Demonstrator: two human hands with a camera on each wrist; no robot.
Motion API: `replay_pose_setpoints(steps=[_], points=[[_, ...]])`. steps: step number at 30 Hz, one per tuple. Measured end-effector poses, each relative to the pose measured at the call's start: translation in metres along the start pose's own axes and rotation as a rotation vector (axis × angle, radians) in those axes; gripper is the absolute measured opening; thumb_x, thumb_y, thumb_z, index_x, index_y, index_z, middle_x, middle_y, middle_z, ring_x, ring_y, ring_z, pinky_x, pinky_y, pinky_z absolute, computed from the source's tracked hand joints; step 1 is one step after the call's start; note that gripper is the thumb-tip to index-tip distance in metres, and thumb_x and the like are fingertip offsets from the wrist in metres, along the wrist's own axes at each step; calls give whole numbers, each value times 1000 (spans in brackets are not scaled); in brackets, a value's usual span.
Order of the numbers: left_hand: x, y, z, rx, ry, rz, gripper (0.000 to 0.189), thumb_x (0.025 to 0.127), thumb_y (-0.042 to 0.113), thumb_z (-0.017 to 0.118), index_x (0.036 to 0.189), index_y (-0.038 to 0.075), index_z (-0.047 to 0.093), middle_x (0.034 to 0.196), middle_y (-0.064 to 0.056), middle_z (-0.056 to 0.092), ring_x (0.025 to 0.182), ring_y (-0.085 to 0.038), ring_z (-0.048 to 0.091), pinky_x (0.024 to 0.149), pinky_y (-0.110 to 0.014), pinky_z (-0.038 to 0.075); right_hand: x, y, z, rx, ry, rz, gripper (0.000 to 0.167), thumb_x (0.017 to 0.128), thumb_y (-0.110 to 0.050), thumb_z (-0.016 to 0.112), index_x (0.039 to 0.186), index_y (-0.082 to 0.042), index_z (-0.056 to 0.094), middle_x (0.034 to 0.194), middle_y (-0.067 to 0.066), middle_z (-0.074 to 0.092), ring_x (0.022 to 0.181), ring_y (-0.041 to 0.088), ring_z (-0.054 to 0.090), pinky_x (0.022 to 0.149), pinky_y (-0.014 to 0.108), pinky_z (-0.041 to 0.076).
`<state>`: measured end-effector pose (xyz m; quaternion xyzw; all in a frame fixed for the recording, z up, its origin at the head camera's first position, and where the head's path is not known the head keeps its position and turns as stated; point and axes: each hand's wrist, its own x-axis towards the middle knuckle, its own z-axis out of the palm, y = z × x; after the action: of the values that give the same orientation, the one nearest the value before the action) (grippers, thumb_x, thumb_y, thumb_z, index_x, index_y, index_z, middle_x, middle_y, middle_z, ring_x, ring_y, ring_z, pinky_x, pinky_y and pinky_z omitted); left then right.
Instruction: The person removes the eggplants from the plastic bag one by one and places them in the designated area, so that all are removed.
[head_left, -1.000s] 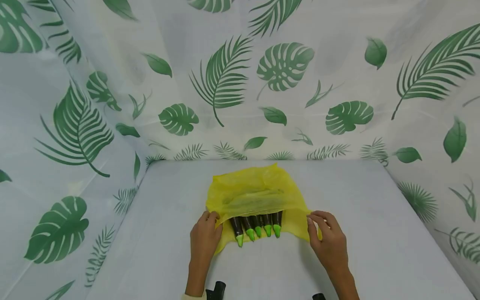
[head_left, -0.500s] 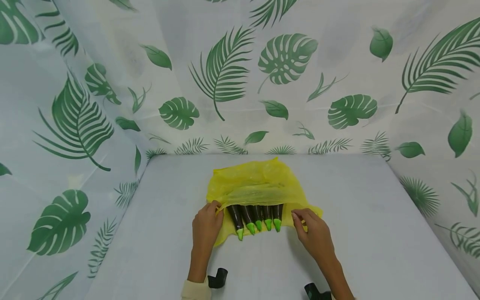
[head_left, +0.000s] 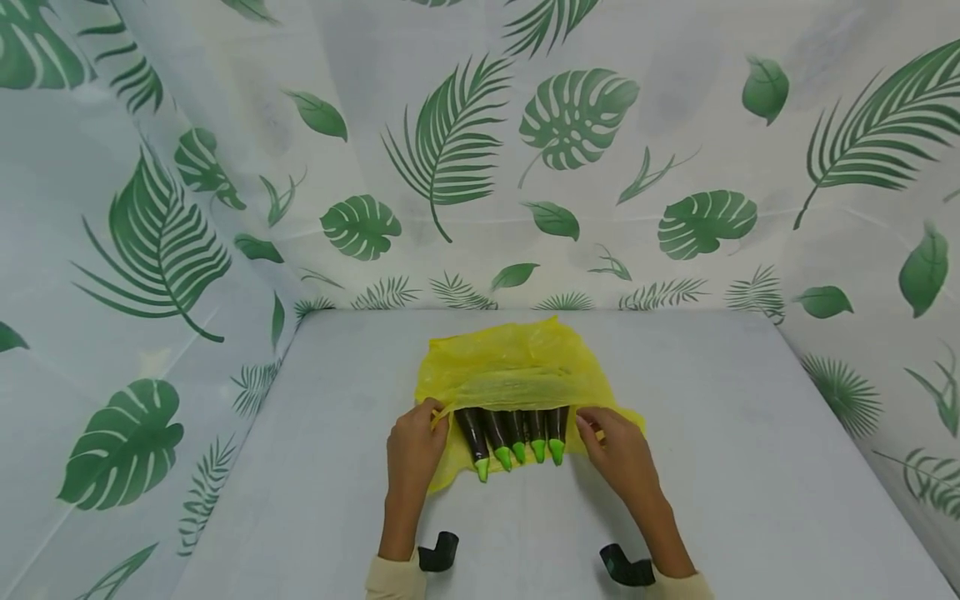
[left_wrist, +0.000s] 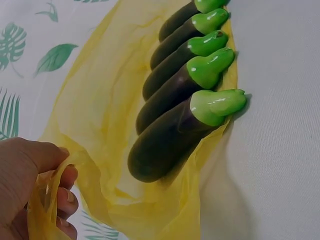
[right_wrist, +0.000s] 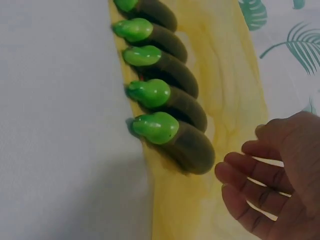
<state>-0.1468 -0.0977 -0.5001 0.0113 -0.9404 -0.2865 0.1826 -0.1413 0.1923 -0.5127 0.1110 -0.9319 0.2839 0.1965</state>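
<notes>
Several dark purple eggplants with green caps lie side by side in the mouth of a yellow plastic bag [head_left: 517, 342]; the nearest eggplant in the left wrist view [left_wrist: 165, 142] shows whole. Under the bag's upper layer their far ends are covered in the head view. At the left, my left hand [head_left: 416, 446] pinches the bag's edge between thumb and fingers, with yellow film [left_wrist: 82, 170] bunched there. My right hand [head_left: 621, 450] is over the bag's right side, beside the rightmost eggplant [right_wrist: 182, 145]. Its fingers [right_wrist: 257, 172] are loosely bent and nothing is between them.
The bag rests on a white table [head_left: 750, 433]. Behind it rises a white sheet [head_left: 465, 125] printed with green leaves, and it continues at both sides. Black wrist mounts [head_left: 438, 552] stick out from both forearms over the table's near part.
My right hand has let go of the bag's right edge and moved left, close to the eggplants. My left hand keeps its pinch on the bag. The head view has shifted slightly.
</notes>
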Motion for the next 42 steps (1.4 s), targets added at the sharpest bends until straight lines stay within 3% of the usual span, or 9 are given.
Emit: replay_pose_setpoints(steps=[8, 14, 19, 27, 34, 42], points=[[2, 2, 0, -15, -26, -2, 13, 86, 17, 74, 97, 11, 71, 87, -5, 74, 72, -17, 67, 60, -31, 52, 13, 2, 12, 30, -24, 120, 17, 91, -13, 68, 100, 1, 70, 85, 12, 73, 75, 24, 69, 64, 40, 55], [4, 4, -1, -23, -15, 5, 12, 87, 18, 74, 96, 10, 71, 85, -5, 74, 72, -17, 67, 61, -32, 52, 23, 4, 23, 74, -95, 295, 32, 94, -24, 64, 106, 6, 67, 88, 17, 72, 78, 28, 69, 60, 37, 54], [6, 6, -1, -40, -16, -1, 11, 86, 17, 74, 95, 10, 72, 88, -5, 75, 75, -18, 69, 63, -33, 54, 25, 7, 32, 64, -153, 415, 45, 93, -35, 64, 109, 7, 65, 87, 18, 71, 70, 25, 66, 55, 33, 51], [3, 8, -2, -49, -10, -12, 11, 86, 17, 74, 95, 11, 72, 89, -5, 75, 78, -19, 70, 64, -35, 55, 25, 4, 42, 99, -165, 449, 55, 91, -40, 66, 116, 9, 60, 83, 18, 70, 64, 23, 64, 54, 34, 50], [1, 8, -2, -47, -15, -21, 11, 86, 17, 74, 95, 12, 72, 89, -5, 75, 77, -19, 70, 64, -34, 54, 26, -2, 48, 75, -186, 469, 43, 90, -46, 67, 81, -6, 52, 53, 3, 46, 42, 16, 42, 40, 28, 32], [-2, 5, -4, -20, -10, -19, 12, 85, 19, 75, 94, 10, 73, 86, -5, 75, 72, -16, 67, 62, -32, 53, 22, -7, 50, 72, -216, 510, 49, 90, -44, 67, 60, -12, 44, 46, -2, 35, 38, 13, 35, 36, 25, 27]])
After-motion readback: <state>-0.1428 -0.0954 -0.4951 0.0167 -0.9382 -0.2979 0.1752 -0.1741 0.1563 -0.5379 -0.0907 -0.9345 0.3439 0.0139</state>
